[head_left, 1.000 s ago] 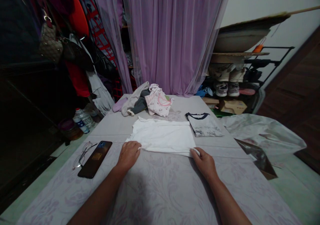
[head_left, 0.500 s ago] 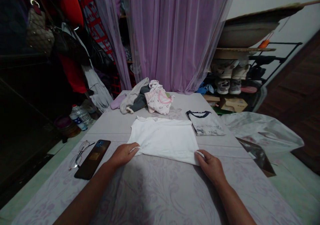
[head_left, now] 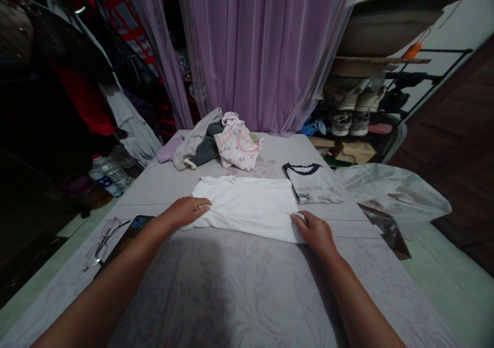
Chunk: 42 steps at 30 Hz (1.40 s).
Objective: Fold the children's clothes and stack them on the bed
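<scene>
A white garment (head_left: 247,206) lies flat and partly folded on the pale patterned cloth (head_left: 231,286) covering the table. My left hand (head_left: 183,211) pinches its near left edge. My right hand (head_left: 314,232) grips its near right corner. Both arms reach in from the bottom of the view.
A folded white shirt with a dark collar (head_left: 312,183) lies to the right. A heap of unfolded clothes (head_left: 216,144) sits at the far edge. A phone (head_left: 133,227) and glasses (head_left: 98,240) lie at left. A clear plastic bag (head_left: 389,193) is at right, a purple curtain (head_left: 262,49) behind.
Both hands have pushed the white garment's near edge away from me, up the table. The camera has tilted, so everything sits a little higher and to the left.
</scene>
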Available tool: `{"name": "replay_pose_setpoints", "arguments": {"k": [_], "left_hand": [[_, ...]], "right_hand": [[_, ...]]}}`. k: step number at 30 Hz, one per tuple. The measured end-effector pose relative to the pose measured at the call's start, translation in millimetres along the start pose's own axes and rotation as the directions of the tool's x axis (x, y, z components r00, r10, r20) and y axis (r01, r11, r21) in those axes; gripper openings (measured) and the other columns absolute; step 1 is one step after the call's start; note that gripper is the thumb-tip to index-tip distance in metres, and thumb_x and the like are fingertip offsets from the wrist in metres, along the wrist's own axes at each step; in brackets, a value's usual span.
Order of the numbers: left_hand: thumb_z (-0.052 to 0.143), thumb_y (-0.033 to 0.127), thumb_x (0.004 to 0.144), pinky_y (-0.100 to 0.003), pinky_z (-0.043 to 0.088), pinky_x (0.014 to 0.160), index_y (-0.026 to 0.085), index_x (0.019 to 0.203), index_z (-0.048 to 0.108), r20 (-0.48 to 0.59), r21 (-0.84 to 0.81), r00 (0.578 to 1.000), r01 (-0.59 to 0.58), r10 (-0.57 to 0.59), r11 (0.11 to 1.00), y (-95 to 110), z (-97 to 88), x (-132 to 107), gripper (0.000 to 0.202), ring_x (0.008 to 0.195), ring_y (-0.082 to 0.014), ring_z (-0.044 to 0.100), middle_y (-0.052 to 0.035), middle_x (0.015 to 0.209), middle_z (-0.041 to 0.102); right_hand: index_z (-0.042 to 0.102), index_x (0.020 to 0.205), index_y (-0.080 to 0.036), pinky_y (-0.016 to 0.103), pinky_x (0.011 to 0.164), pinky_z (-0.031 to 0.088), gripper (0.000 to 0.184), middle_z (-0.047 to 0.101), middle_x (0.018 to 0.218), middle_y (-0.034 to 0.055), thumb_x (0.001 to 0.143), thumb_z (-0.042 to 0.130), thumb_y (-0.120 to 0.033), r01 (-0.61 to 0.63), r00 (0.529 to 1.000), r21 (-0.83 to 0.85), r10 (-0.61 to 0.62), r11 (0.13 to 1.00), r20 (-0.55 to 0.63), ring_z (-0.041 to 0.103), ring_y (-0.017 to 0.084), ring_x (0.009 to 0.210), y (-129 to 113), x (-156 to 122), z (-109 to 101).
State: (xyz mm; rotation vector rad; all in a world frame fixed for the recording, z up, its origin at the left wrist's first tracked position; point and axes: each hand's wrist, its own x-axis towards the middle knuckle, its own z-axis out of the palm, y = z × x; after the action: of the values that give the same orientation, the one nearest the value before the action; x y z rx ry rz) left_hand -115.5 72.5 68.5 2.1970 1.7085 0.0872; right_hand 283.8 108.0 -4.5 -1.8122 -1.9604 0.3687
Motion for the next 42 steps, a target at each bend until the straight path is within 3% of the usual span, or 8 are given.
{"name": "replay_pose_setpoints", "arguments": {"k": [8, 14, 16, 21, 23, 34, 38, 42], "left_hand": [[0.036, 0.051, 0.091, -0.029, 0.045, 0.091, 0.026, 0.113, 0.07, -0.114, -0.112, 0.993, 0.0, -0.013, 0.994, -16.6, 12.4, 33.7, 0.048, 0.109, -0.0228, 0.063, -0.003, 0.117, 0.072], [0.053, 0.05, 0.081, -0.034, 0.048, 0.091, 0.022, 0.134, 0.055, -0.262, -0.179, 0.946, 0.147, -0.191, 0.973, -18.9, 27.6, 31.3, 0.06, 0.11, -0.025, 0.061, -0.0088, 0.129, 0.062], [0.056, 0.049, 0.079, -0.032, 0.05, 0.084, 0.019, 0.133, 0.054, -0.308, -0.248, 0.902, 0.231, -0.302, 0.941, -19.6, 29.1, 23.7, 0.062, 0.101, -0.0231, 0.064, -0.0103, 0.125, 0.062], [0.055, 0.049, 0.08, -0.03, 0.049, 0.075, 0.018, 0.112, 0.06, -0.334, -0.366, 0.69, 0.532, -0.642, 0.763, -17.0, 36.1, -13.8, 0.045, 0.086, -0.0205, 0.065, -0.0073, 0.103, 0.068], [0.054, 0.051, 0.08, -0.03, 0.048, 0.074, 0.021, 0.098, 0.063, -0.282, -0.343, 0.688, 0.578, -0.669, 0.74, -13.4, 42.8, -29.1, 0.036, 0.083, -0.0208, 0.065, -0.0049, 0.094, 0.069], [0.048, 0.04, 0.079, -0.032, 0.045, 0.083, 0.023, 0.083, 0.057, -0.434, -0.351, 0.747, 0.374, -0.503, 0.858, -3.1, 64.5, -29.0, 0.02, 0.092, -0.0215, 0.062, -0.0038, 0.096, 0.068], [0.045, 0.046, 0.082, -0.03, 0.047, 0.077, 0.024, 0.089, 0.054, -0.429, -0.515, 0.721, 0.299, -0.543, 0.803, -4.6, 63.0, -26.5, 0.025, 0.08, -0.018, 0.062, -0.0011, 0.097, 0.067], [0.049, 0.049, 0.078, -0.029, 0.048, 0.081, 0.022, 0.088, 0.05, -0.45, -0.676, 0.743, 0.079, -0.495, 0.733, -10.5, 61.6, -16.3, 0.028, 0.089, -0.0183, 0.061, -0.0019, 0.09, 0.063]], "right_hand": [[0.073, 0.096, -0.022, 0.024, 0.056, 0.033, 0.031, 0.07, 0.067, 0.0036, 0.087, 0.053, -0.044, -0.047, 0.983, -0.094, 0.029, 0.994, -0.179, 0.061, 0.017, 0.061, 4.6, 5.7, 11.6], [0.073, 0.095, -0.019, 0.026, 0.058, 0.032, 0.03, 0.069, 0.067, 0.0064, 0.086, 0.053, -0.04, -0.03, 0.979, -0.162, -0.003, 0.986, -0.202, 0.059, 0.018, 0.062, -1.8, 6.7, 10.0], [0.073, 0.095, -0.019, 0.026, 0.058, 0.032, 0.032, 0.068, 0.065, 0.0056, 0.086, 0.052, -0.041, -0.04, 0.981, -0.127, 0.015, 0.991, -0.195, 0.059, 0.018, 0.061, -1.5, 7.0, 9.2], [0.062, 0.12, -0.015, 0.026, 0.056, 0.036, 0.05, 0.068, 0.067, 0.0026, 0.085, 0.047, -0.048, -0.042, 0.979, -0.002, 0.041, 0.999, -0.199, 0.059, 0.018, 0.058, 7.0, -3.2, 8.4], [0.055, 0.13, -0.014, 0.027, 0.055, 0.038, 0.06, 0.069, 0.073, 0.0029, 0.084, 0.048, -0.051, -0.047, 0.978, 0.004, 0.047, 0.999, -0.201, 0.06, 0.018, 0.059, 9.6, -11.1, 8.9], [0.056, 0.129, -0.016, 0.029, 0.063, 0.044, 0.056, 0.07, 0.086, 0.0069, 0.084, 0.045, -0.046, -0.013, 0.954, 0.108, 0.045, 0.994, -0.296, 0.061, 0.02, 0.067, -6.9, -18.1, 15.3], [0.053, 0.134, -0.015, 0.026, 0.055, 0.04, 0.059, 0.068, 0.082, 0.0048, 0.086, 0.042, -0.046, -0.102, 0.955, 0.179, 0.147, 0.979, -0.259, 0.058, 0.017, 0.058, -6.9, -16.3, 15.2], [0.055, 0.132, -0.017, 0.024, 0.054, 0.036, 0.054, 0.067, 0.076, 0.0032, 0.085, 0.046, -0.041, -0.125, 0.965, 0.123, 0.149, 0.985, -0.214, 0.058, 0.017, 0.059, -3.9, -11.5, 14.1]]}}
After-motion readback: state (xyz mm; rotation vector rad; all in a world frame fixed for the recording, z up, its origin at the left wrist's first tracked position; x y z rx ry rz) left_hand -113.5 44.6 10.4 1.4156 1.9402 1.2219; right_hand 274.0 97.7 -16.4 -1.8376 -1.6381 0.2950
